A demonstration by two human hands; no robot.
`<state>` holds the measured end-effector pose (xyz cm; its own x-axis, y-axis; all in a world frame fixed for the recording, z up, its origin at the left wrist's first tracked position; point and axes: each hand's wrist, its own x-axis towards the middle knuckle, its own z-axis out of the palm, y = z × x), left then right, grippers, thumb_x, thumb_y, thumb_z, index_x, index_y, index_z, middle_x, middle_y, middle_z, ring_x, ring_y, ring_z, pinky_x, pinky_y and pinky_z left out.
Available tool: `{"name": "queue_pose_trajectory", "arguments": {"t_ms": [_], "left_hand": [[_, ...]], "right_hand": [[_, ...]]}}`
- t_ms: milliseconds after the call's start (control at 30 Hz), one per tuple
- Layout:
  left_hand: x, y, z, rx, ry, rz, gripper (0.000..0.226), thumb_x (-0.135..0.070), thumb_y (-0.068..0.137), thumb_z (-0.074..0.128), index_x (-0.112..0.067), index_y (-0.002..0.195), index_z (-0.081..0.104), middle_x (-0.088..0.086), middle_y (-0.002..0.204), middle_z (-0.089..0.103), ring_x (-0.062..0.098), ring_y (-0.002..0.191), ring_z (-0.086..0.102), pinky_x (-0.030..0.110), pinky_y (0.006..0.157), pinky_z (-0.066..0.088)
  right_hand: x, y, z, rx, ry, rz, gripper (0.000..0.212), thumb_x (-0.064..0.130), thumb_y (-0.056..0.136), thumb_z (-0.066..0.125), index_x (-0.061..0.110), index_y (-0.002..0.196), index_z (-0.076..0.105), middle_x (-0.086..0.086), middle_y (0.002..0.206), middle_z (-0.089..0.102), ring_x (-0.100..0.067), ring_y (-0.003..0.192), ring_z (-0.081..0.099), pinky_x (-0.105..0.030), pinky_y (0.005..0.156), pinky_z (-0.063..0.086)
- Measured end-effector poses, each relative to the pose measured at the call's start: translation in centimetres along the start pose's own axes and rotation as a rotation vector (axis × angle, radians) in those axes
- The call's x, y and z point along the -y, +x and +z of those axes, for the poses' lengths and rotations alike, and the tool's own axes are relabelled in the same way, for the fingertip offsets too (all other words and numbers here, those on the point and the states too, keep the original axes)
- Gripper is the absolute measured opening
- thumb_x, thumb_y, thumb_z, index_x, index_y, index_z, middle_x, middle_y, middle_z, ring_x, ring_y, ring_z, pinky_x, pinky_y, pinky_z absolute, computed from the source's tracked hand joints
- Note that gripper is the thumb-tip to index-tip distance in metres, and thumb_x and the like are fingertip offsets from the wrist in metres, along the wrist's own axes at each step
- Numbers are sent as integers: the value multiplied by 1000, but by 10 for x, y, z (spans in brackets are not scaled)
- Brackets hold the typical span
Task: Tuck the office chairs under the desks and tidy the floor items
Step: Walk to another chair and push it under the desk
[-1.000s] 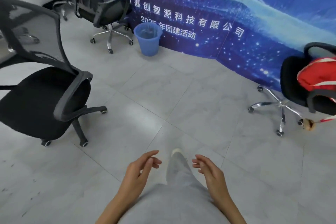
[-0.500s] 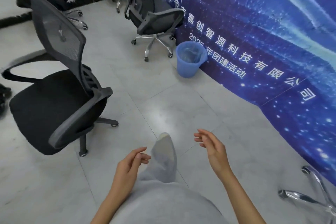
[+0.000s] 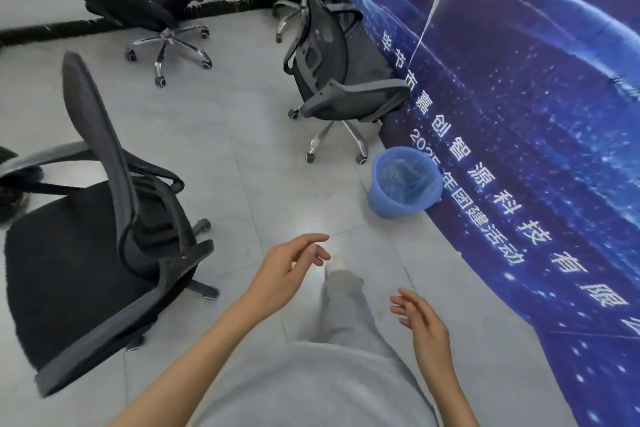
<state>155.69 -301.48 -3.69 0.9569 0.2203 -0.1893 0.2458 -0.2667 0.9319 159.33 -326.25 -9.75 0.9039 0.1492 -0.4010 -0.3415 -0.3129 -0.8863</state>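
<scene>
Both hands, left hand (image 3: 289,267) and right hand (image 3: 420,321), empty with fingers loose; nearest office chair (image 3: 93,253) just left on the floor, rolls easily on casters, likely light; grab the stiff backrest top.

chair (image 3: 104,253) crowding left, bin (image 3: 403,184) ahead-right

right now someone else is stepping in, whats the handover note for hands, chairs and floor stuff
Left hand: open, holds nothing. Right hand: open, holds nothing.
Nearest chair stands loose on the floor to the left, within closest reach.
Second chair is beside the blue banner; third chair is by the far wall.
Blue bin stands upright against the banner.
No desk in view; no chair is tucked yet.
Left: all chairs, then the bin.
</scene>
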Motion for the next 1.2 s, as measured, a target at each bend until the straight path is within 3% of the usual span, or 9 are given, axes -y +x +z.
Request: {"name": "queue_pose_trajectory", "arguments": {"t_ms": [200,300,467,600,767,867,1033,1100,1200], "left_hand": [[24,74,-22,-302,-64,-216,25,-19,97,40,-38,100,57,-22,89,68,2,82,64,17,76,45],[31,94,-39,-596,-174,-335,30,-17,96,41,-38,99,62,-15,86,70,6,80,65,26,80,49],[26,125,-55,-983,-234,-450,38,-25,89,39,-56,93,60,-11,85,71,8,74,66,12,71,49],[28,152,-75,-1163,-240,-527,34,-10,96,42,-36,93,64,-16,85,70,5,75,65,13,71,49],[28,179,-142,-1319,-94,-564,17,-36,92,41,-40,100,55,-27,95,64,-2,82,65,10,74,48],[19,182,-180,-1432,86,-555,33,-43,87,36,-31,104,61,-27,95,66,-4,90,61,14,79,48],[11,177,-216,-1714,329,-678,35,-29,88,42,-11,109,63,-5,107,62,4,103,54,14,94,40],[22,173,-219,-1793,365,-829,37,-30,86,44,-9,111,61,1,108,62,8,103,53,15,95,39],[47,167,-212,-1614,395,-1213,45,-38,81,57,-9,115,60,6,110,65,22,103,59,34,93,45]], "right_hand": [[79,162,45,318,-134,-79,24,6,95,43,16,105,62,1,98,70,-6,83,66,-10,72,49],[145,232,85,537,-209,-144,25,7,96,43,22,103,61,3,99,68,-3,83,65,-11,71,48],[225,319,166,845,-332,-252,26,6,96,42,23,103,61,2,98,69,-1,81,65,-13,71,48],[262,359,244,1061,-415,-323,24,8,96,43,23,104,61,1,98,69,-2,81,65,-13,72,47],[298,376,351,1294,-560,-491,25,13,95,48,35,101,58,8,100,68,2,87,64,-14,77,46],[330,367,408,1437,-665,-721,25,12,93,51,33,106,57,11,104,66,2,93,60,-7,76,44],[371,342,507,1627,-737,-1445,39,21,87,53,13,124,54,-2,123,60,-15,111,56,-23,94,41],[378,327,547,1696,-728,-1718,44,20,84,62,11,126,53,-5,128,58,-21,117,55,-28,95,43],[371,308,605,1833,-755,-2062,54,23,81,68,8,129,50,-10,135,52,-27,128,46,-40,104,38]]}}
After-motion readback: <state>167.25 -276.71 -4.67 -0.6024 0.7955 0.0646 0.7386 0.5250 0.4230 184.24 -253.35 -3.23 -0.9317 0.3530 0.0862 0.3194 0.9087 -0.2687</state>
